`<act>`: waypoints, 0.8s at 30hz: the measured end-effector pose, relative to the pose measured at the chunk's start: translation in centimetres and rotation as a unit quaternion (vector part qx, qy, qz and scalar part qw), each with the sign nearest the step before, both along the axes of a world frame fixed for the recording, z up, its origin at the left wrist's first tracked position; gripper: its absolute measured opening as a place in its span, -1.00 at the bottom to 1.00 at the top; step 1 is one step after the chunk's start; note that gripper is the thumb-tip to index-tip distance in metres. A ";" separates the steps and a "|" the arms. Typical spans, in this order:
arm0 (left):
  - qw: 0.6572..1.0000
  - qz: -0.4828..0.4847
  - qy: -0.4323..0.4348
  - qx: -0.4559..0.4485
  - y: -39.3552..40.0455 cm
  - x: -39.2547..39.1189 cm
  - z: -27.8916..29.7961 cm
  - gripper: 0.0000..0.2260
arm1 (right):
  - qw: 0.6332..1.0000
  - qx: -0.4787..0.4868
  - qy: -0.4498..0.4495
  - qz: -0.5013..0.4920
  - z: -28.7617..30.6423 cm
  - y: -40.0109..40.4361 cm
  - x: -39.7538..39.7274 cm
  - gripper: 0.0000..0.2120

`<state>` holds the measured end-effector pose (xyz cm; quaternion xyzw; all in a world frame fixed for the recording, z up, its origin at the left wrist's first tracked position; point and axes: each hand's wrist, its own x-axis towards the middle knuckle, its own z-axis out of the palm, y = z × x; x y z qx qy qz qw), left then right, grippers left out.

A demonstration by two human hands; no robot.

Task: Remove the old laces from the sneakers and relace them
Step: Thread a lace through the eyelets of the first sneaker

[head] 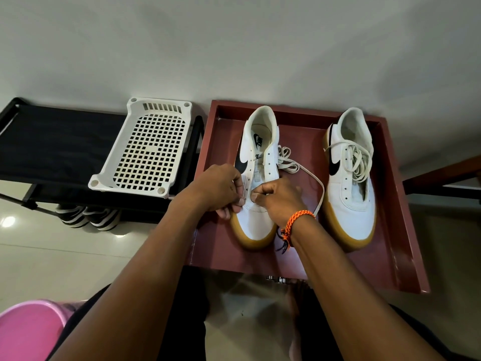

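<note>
Two white sneakers with gum soles and black swooshes stand in a red-brown tray (406, 230). The left sneaker (256, 225) has bare eyelets; its white lace (289, 162) lies bunched beside it and loops round to my right hand. My left hand (221, 190) pinches the shoe's left eyelet flap near the toe end. My right hand (281, 198), with an orange braided band on its wrist, is closed on the lace at the lowest eyelets. The right sneaker (351, 204) sits untouched with a loosened lace (358, 162) piled over its tongue.
A white perforated plastic tray (145, 149) rests on a black rack (52, 142) to the left, with striped shoes (88, 217) beneath it. A pink stool (28, 332) is at the bottom left. The floor is glossy tile; a wall runs behind.
</note>
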<state>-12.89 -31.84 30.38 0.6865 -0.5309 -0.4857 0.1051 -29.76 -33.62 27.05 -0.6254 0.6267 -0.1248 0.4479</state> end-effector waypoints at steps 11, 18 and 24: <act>0.984 -0.035 -0.141 -0.105 0.3 -1.0 -0.3 -0.92 | 0.999 0.018 0.031 -0.008 0.9 0.5 0.0 -0.88; 0.991 0.027 -0.099 -0.081 2.7 -1.3 1.0 -0.89 | 0.993 -0.062 0.097 0.040 1.4 0.4 -0.2 -0.93; 0.983 0.077 -0.135 -0.103 6.4 -2.9 0.2 -0.87 | 0.975 -0.181 0.108 0.078 2.5 0.8 -0.6 -0.93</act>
